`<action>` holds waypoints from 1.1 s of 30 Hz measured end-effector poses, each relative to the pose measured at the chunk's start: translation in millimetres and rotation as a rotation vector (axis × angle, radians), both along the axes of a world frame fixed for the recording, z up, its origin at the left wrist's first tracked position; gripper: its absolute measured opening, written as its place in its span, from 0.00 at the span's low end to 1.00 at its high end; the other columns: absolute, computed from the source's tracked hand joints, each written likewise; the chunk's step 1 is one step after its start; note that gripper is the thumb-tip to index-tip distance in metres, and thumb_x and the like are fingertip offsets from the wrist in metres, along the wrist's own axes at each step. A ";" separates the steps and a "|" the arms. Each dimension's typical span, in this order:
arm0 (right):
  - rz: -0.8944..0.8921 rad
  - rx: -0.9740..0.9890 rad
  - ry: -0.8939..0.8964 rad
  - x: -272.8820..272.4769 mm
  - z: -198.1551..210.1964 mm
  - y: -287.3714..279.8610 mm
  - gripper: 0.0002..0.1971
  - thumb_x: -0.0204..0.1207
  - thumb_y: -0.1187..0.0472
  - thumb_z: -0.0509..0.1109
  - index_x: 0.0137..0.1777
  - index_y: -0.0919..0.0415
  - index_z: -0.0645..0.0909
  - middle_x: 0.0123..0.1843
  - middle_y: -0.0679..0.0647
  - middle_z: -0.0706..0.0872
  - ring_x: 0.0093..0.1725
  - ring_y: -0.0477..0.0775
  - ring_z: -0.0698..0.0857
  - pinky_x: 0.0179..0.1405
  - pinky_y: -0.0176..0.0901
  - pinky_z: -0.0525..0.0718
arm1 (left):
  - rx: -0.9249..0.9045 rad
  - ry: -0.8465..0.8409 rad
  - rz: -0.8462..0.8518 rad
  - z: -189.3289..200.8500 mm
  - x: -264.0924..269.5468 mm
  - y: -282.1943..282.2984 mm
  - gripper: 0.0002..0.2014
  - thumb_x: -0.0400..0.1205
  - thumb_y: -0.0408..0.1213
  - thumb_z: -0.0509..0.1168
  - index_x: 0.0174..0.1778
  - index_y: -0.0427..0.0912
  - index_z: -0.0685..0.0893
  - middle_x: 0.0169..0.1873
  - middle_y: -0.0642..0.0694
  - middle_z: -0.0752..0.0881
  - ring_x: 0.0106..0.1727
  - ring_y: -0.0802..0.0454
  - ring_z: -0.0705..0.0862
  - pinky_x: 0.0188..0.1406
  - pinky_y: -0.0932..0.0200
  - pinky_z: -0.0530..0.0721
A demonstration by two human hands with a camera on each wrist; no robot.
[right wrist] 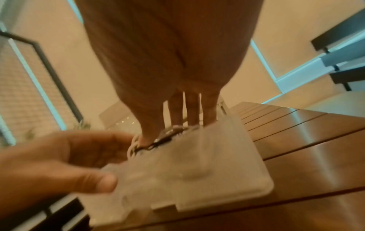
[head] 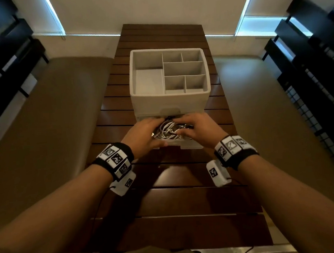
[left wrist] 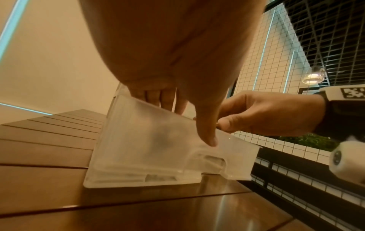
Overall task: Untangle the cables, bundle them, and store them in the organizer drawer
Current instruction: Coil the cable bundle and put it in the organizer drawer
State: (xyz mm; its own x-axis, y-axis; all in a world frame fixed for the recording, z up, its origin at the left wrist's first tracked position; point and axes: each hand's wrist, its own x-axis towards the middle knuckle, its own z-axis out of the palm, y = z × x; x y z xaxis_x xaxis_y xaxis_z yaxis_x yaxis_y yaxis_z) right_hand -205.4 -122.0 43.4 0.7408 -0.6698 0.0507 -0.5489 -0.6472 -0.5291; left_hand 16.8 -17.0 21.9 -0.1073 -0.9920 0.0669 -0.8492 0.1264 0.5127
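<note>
Our open drawer [head: 185, 144] holds tangled white cables [head: 167, 130]; our left hand [head: 142, 133] at nine o'clock and right hand [head: 199, 128] at three press them with relaxed fingers.

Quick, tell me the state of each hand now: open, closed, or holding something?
Left hand: open, fingers over the cables in the drawer, thumb on its front.
Right hand: open, fingers resting on the cables.

A dark slatted wooden table [head: 188, 204] carries a white compartmented organizer [head: 171, 98], its frosted drawer [left wrist: 158, 148] pulled out.
</note>
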 end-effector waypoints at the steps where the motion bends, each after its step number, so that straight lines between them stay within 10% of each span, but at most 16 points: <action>1: -0.012 -0.094 -0.015 -0.8 -7.5 4.4 0.19 0.78 0.51 0.80 0.69 0.51 0.90 0.62 0.53 0.91 0.62 0.55 0.86 0.61 0.50 0.84 | -0.045 0.016 0.002 -0.4 -2.7 3.8 0.35 0.76 0.46 0.83 0.80 0.50 0.81 0.72 0.47 0.86 0.71 0.47 0.84 0.72 0.42 0.82; 5: -0.084 -0.236 -0.012 11.9 -17.3 7.0 0.06 0.78 0.57 0.79 0.53 0.55 0.94 0.50 0.57 0.84 0.50 0.61 0.84 0.43 0.48 0.79 | -0.057 -0.031 -0.075 -5.5 -7.9 9.2 0.31 0.81 0.30 0.76 0.81 0.53 0.81 0.80 0.49 0.80 0.78 0.46 0.79 0.77 0.45 0.79; 14: 0.040 -0.054 0.154 17.6 13.0 -0.7 0.09 0.84 0.55 0.73 0.56 0.55 0.94 0.47 0.48 0.86 0.45 0.48 0.81 0.46 0.46 0.77 | 0.068 -0.469 -0.155 6.5 -6.7 -7.6 0.18 0.87 0.42 0.66 0.74 0.55 0.84 0.74 0.47 0.84 0.73 0.43 0.78 0.70 0.43 0.74; 18: -0.302 -0.126 -0.174 -22.6 -2.2 2.4 0.14 0.75 0.46 0.81 0.48 0.55 0.85 0.46 0.51 0.81 0.47 0.52 0.79 0.48 0.53 0.83 | -0.183 -0.219 0.125 2.1 3.6 10.8 0.26 0.74 0.52 0.83 0.65 0.49 0.86 0.68 0.44 0.82 0.69 0.40 0.77 0.63 0.42 0.73; 22: -0.274 0.302 -0.137 -52.4 -15.5 7.2 0.62 0.59 0.37 0.90 0.87 0.50 0.57 0.85 0.51 0.65 0.82 0.50 0.66 0.82 0.50 0.71 | -0.021 0.075 0.423 -2.4 31.3 18.5 0.70 0.53 0.61 0.91 0.88 0.46 0.60 0.81 0.40 0.65 0.80 0.39 0.67 0.81 0.36 0.70; 24: -0.150 0.395 -0.124 -51.8 -16.6 4.8 0.71 0.59 0.46 0.93 0.91 0.43 0.42 0.84 0.40 0.57 0.82 0.40 0.59 0.81 0.37 0.62 | 0.146 0.291 0.322 -5.3 45.6 11.7 0.82 0.51 0.61 0.92 0.93 0.51 0.43 0.91 0.45 0.54 0.90 0.44 0.56 0.90 0.37 0.60; 27: -0.115 0.499 -0.204 -44.1 -18.0 -6.1 0.65 0.63 0.56 0.92 0.89 0.40 0.47 0.82 0.36 0.62 0.79 0.35 0.64 0.74 0.25 0.66 | 0.237 0.530 0.211 -6.8 52.7 0.5 0.78 0.59 0.49 0.93 0.93 0.60 0.40 0.89 0.54 0.63 0.87 0.54 0.65 0.86 0.46 0.67; 33: -0.388 0.401 -0.220 -38.6 -25.4 -16.1 0.46 0.69 0.50 0.88 0.82 0.51 0.65 0.79 0.49 0.78 0.73 0.50 0.78 0.77 0.57 0.80 | 0.047 0.588 0.429 -14.5 44.2 -8.6 0.55 0.68 0.41 0.89 0.87 0.54 0.61 0.75 0.52 0.77 0.73 0.50 0.79 0.76 0.45 0.80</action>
State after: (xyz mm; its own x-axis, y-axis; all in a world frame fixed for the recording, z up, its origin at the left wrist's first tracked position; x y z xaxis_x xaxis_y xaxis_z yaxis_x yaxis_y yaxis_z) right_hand -244.0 -138.1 17.9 0.4389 -0.8880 -0.1371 -0.5549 -0.1479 -0.8187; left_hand 61.1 -25.6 7.4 0.3323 -0.9419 -0.0495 -0.4016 -0.1887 0.8962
